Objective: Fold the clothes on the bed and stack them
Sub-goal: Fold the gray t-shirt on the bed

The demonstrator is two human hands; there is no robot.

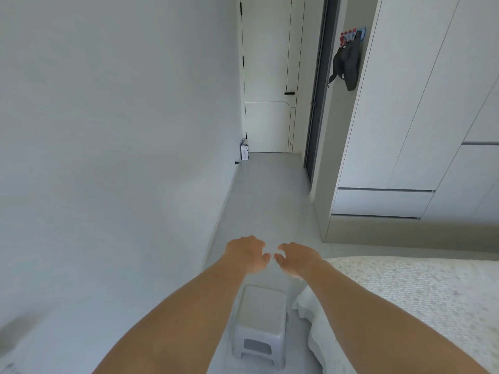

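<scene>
Head | left hand, right hand empty | bed right

To my right the bed wears a nubbly, woven white cloth cover, matt. Below my arms stands a smooth grey plastic stool. The floor is pale with a slight sheen; the cupboard fronts are smooth and matt.
</scene>
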